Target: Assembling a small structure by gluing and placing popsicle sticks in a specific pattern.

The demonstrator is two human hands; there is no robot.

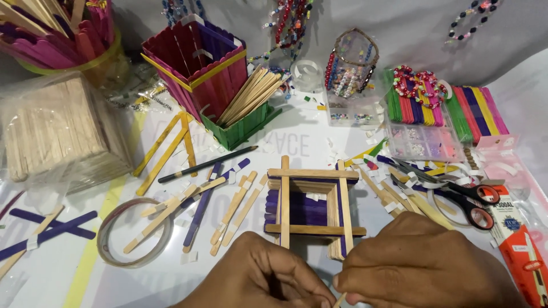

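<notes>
Both hands were held low at the near edge of the table, knuckles up and fingertips meeting. The right hand (425,265) was curled, its thumb and forefinger pinched on a thin plain wooden stick (339,300), of which only a short tip could be seen between the two hands. The left hand (260,276) was curled too, its fingertips pressed against the same stick from the other side; how much of the stick was gripped by it could not be told.

Just beyond the knuckles, a square frame of craft sticks (311,205) was laid flat, plain wooden sticks being crossed over a purple base. To the left of the left hand, loose plain and purple sticks (225,199) with bits of white tape on them were scattered, and a roll of tape (108,242) was set beside them. A dark pencil (206,164) was laid farther out. To the right of the right hand, red-handled scissors (456,194) were placed among more sticks.

Well beyond the hands, a red and purple stick box (194,63) was tilted beside a green holder filled with plain sticks (248,97). A clear bead organiser (422,140) and rows of coloured sticks (474,111) were seen at the far right, a wrapped bundle of plain sticks (54,131) at the far left.
</notes>
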